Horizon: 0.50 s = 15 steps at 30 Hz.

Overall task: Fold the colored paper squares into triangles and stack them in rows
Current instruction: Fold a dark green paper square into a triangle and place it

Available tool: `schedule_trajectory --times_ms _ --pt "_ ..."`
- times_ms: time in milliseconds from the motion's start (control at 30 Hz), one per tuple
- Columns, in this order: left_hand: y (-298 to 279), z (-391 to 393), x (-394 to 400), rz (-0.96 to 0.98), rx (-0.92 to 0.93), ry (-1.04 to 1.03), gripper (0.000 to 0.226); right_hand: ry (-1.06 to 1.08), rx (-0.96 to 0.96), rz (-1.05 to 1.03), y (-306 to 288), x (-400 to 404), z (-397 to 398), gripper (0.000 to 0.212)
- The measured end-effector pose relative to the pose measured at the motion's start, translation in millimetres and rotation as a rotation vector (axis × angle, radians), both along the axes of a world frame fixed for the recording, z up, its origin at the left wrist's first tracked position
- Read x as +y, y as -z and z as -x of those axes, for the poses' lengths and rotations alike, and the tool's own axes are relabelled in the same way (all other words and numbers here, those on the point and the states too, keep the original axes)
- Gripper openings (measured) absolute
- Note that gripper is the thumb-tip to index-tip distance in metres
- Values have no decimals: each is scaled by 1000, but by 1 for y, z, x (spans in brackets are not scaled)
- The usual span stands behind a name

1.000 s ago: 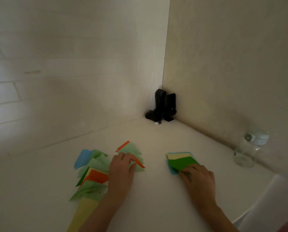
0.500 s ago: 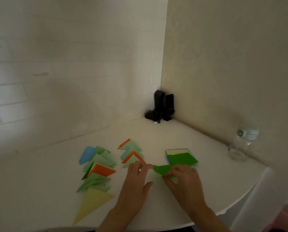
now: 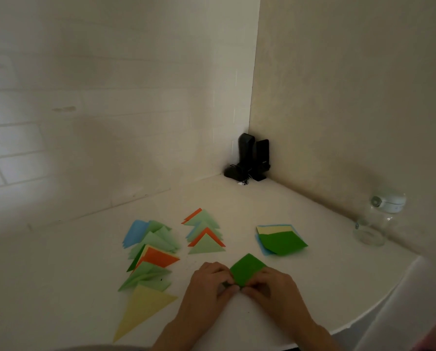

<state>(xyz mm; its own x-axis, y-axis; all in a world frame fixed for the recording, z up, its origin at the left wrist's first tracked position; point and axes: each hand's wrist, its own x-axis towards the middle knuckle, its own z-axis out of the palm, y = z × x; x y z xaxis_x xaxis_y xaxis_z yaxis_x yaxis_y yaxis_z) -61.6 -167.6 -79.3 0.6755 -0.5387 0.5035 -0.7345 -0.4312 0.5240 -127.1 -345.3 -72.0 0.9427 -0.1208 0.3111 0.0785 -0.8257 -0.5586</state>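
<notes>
Two hands meet at the white table's [image 3: 313, 287] near edge: my left hand [image 3: 206, 287] and right hand [image 3: 272, 287] pinch the near corner of a dark green paper square [image 3: 247, 269]. Folded triangle rows [image 3: 151, 252] lie left, the unfolded paper stack [image 3: 280, 240] just beyond; bare tabletop spreads right.

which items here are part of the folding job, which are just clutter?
Job: green square pinched by left hand and right hand; unfolded stack; folded triangle rows.
Clutter: black speakers, glass jar.
</notes>
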Motion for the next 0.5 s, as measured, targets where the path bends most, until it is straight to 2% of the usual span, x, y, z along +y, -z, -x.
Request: schedule_trajectory --times_ms 100,167,267,500 --pt "0 -1 -4 49 80 -38 17 -29 100 -5 -8 -8 -6 48" --pt "0 -1 -6 78 140 -63 15 -20 149 21 -11 -9 -10 43" --pt "-1 -1 -10 77 173 -104 15 17 206 50 -14 -5 -13 19" --pt "-5 -3 -14 65 249 -141 35 114 263 -63 -16 3 -13 22"
